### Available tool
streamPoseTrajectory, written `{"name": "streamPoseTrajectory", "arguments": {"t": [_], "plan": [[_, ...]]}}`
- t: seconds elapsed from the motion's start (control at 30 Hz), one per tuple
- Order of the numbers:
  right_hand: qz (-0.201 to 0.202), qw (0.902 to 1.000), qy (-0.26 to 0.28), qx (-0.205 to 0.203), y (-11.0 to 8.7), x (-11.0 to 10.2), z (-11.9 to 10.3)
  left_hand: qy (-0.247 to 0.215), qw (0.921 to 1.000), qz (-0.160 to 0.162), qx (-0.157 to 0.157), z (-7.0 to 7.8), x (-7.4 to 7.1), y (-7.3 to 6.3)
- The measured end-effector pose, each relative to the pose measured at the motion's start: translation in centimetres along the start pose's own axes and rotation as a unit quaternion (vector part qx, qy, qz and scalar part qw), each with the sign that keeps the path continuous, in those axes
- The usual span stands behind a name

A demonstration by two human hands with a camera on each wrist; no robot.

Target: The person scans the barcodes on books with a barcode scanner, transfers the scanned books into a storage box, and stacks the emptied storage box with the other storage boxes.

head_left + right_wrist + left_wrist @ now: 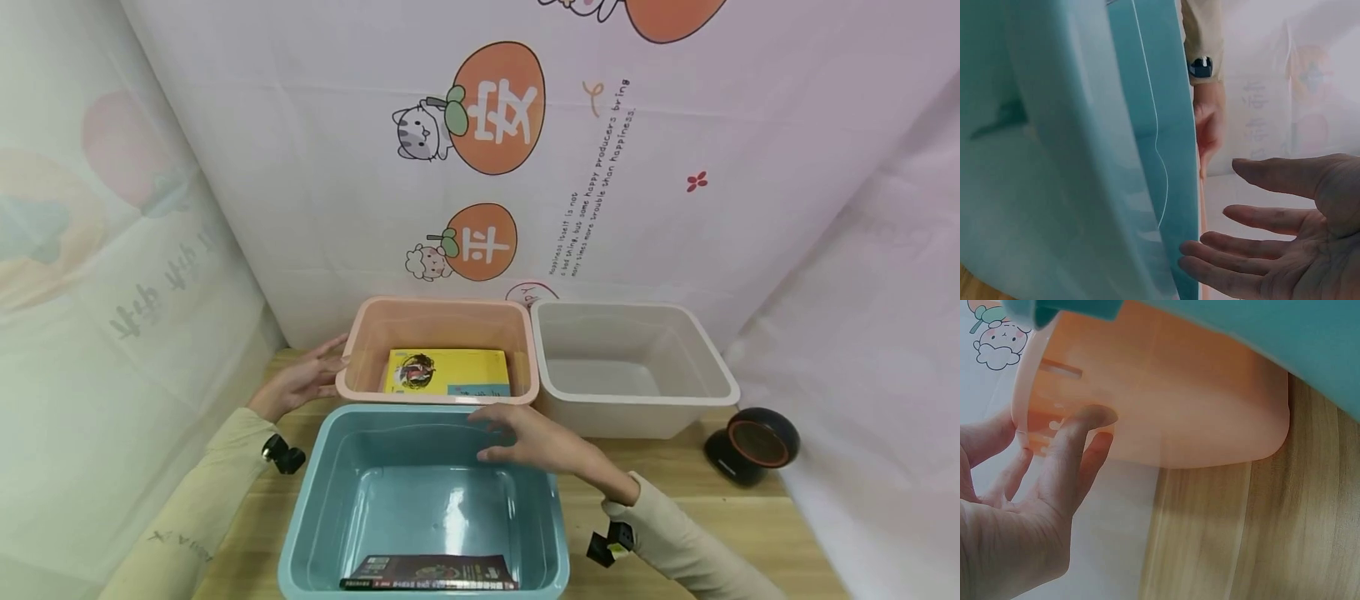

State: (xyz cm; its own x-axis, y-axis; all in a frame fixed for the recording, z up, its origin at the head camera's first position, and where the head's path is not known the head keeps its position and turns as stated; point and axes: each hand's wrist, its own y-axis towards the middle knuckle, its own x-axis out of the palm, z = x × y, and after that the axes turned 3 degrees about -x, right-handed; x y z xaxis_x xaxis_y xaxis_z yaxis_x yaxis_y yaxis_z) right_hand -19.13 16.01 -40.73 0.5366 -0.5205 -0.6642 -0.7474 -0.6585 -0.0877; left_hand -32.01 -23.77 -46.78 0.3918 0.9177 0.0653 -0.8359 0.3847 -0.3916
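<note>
"Blue bin (405, 500), nearest the head camera, on the wood-grain table (258, 533). Why so close?"

"Presumably so both arms can reach into it. Next in size: white bin (607, 417) and pink bin (450, 325), side by side behind it."

"Which one is being handled?"

"Pink — back left, directly beyond the blue. Left hand (296, 387) is at its left end, fingers spread and loosely bent, touching the rim and outer wall, not wrapped round. I judge it steadies the bin; pressure, cannot tell."

"Right hand (540, 439)?"

"Fingers extended, apart, holding nothing, over the blue bin's far edge near the pink bin's right front corner. Contact there: cannot tell. That spread would suit a broad rim."

"Smaller items?"

"Yellow book (450, 367) inside the pink bin, cover up. Dark book (435, 572) at the blue bin's near end, spine facing the camera — perhaps using that wall as a stop; lean uncertain. Black gadget (750, 446) on the table at far right, likely out of the arms' way."
</note>
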Motion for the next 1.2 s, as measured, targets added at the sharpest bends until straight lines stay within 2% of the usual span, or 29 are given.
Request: {"name": "streamPoseTrajectory", "arguments": {"t": [0.13,0.33,0.43,0.53,0.63,0.93,1.2], "plan": [[-0.035,0.9985,-0.039,-0.011,-0.2,0.5,-0.6,-0.001,1.0,0.004,0.0,0.1,-0.1,0.0],[-0.133,0.9884,-0.061,-0.04,-0.6,2.0,-1.3,-0.011,0.9999,0.002,-0.002,-0.2,-0.2,0.0],[-0.188,0.9777,-0.082,-0.046,-0.5,2.9,-1.6,-0.008,1.0,0.002,-0.002,-0.3,-0.2,0.0],[-0.24,0.9623,-0.111,-0.062,-0.5,3.6,-1.6,-0.006,1.0,0.002,-0.004,-0.2,-0.1,0.0],[-0.275,0.9465,-0.143,-0.088,-0.5,4.1,-1.3,-0.006,1.0,-0.001,-0.001,0.0,0.0,0.0],[-0.281,0.926,-0.228,-0.107,-0.7,5.9,-1.1,-0.003,1.0,0.001,-0.001,0.0,0.0,0.0],[-0.254,0.922,-0.278,-0.09,-1.0,7.3,-0.5,0.003,1.0,0.003,0.0,0.1,0.2,0.0]]}}
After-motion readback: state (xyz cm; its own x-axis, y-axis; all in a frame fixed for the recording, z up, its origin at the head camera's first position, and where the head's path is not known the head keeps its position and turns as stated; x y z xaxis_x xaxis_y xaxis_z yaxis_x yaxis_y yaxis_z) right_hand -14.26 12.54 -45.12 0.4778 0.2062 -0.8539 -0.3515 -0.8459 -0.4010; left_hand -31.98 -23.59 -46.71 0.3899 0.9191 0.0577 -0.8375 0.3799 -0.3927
